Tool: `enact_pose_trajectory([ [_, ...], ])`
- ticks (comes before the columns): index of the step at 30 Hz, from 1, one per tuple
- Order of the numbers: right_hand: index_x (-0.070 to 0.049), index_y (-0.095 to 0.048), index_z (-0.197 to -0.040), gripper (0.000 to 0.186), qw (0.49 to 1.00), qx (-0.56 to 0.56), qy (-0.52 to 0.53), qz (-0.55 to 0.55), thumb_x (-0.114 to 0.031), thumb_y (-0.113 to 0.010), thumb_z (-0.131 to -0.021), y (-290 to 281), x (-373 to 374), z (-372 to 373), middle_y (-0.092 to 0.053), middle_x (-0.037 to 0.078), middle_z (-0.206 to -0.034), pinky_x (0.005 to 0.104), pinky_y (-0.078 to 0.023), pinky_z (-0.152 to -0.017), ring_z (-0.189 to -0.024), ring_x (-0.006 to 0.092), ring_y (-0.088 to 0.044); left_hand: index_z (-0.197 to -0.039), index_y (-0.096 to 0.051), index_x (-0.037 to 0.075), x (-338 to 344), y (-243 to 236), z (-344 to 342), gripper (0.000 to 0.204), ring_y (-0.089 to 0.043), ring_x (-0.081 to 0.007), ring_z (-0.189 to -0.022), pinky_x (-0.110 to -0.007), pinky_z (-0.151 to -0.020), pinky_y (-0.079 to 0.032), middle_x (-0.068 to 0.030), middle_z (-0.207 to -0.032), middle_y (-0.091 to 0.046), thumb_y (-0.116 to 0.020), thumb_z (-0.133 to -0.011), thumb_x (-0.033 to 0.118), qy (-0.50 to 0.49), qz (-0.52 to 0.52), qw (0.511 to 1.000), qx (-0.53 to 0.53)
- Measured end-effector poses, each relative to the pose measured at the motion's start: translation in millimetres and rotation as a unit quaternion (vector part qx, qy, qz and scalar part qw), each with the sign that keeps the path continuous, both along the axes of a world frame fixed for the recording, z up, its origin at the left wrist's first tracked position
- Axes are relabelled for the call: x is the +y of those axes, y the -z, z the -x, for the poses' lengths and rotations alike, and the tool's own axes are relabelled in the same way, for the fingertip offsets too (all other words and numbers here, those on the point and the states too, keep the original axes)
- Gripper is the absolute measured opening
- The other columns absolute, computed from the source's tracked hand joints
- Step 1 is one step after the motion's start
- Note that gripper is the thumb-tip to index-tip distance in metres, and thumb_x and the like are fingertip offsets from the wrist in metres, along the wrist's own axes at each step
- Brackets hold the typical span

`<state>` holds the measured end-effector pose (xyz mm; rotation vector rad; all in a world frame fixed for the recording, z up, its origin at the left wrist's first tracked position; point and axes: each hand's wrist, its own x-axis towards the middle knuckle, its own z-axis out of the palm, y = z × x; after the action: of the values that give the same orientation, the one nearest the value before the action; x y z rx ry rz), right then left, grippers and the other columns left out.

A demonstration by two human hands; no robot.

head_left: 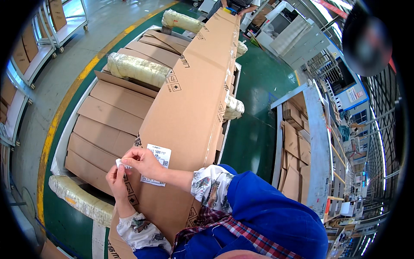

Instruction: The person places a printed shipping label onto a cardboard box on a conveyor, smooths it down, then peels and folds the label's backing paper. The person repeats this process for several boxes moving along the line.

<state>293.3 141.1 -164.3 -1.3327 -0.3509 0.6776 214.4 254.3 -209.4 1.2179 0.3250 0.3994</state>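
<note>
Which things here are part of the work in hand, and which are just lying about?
In hand:
- left hand and right hand, both pinching a small white slip
- long cardboard box beneath them
- white label stuck on it

Lying about:
- flat cardboard stack
- wrapped padded rolls
- rack of cardboard pieces
- wheeled carts

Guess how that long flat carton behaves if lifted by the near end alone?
The carton is long, thin and flat, so it would probably sag or flex. It looks light for its size, but awkward because of its length. Its plain cardboard face should grip well; both hands, left hand and right hand, are busy with a small label.
</note>
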Motion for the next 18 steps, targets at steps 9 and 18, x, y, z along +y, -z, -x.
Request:
enact_pose_trajectory([
  [9,0.000,-0.060,-0.081,0.013,0.999,-0.045,0.013,0.019,-0.013,-0.060,-0.084,4.6,-0.5,-0.7,-0.058,0.002,-0.077,0.0212,-0.044,-0.064,-0.071,0.0056,-0.053,-0.074,-0.057,0.001,1.7,-1.7,1.3,0.021,-0.046,-0.0056,-0.058,-0.019,-0.056,-0.035,0.0006,-0.062,-0.053,-0.054,-0.087,0.016,0.003,-0.055,0.998,0.002],
  [18,-0.001,-0.060,-0.082,0.013,0.999,-0.038,0.015,0.030,-0.014,-0.061,-0.083,0.1,-0.6,-1.2,-0.058,0.001,-0.076,0.0203,-0.044,-0.063,-0.070,0.0047,-0.052,-0.071,-0.054,0.002,3.6,1.2,1.0,0.022,-0.045,-0.0058,-0.059,-0.019,-0.056,-0.034,0.0004,-0.062,-0.052,-0.052,-0.089,0.016,-0.023,-0.053,0.998,0.012],
])
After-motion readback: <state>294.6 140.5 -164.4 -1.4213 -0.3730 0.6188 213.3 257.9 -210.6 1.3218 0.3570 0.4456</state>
